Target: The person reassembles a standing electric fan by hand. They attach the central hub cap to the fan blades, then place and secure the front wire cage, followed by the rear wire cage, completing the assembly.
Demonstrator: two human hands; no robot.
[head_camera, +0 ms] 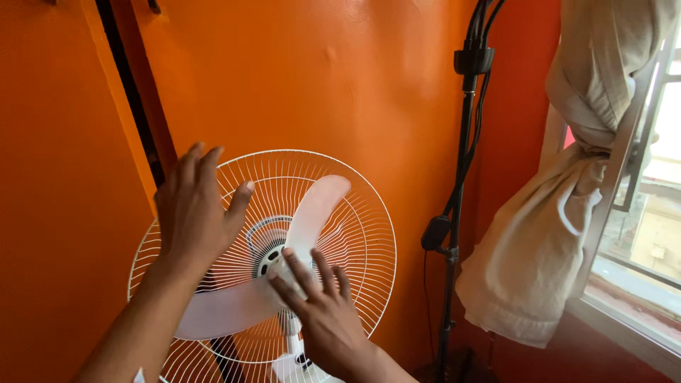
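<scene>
Stood right in front of a bright orange wall (340, 78): white fan (355, 234), front cover off, wire back cage bare. Left hand (195, 213) spread wide and flat over the fan's upper left side, holding nothing. Right hand (323, 308) pressed on the fan's middle hub, fingers on the pale blades (312, 209). Just right of the fan, a black pole (457, 213) with cables. Farther right, a knotted beige curtain (553, 241) beside a window (649, 220).

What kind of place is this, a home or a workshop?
Probably a room in a home: a white pedestal fan stands against an orange wall, beside a window with a knotted beige curtain.
</scene>
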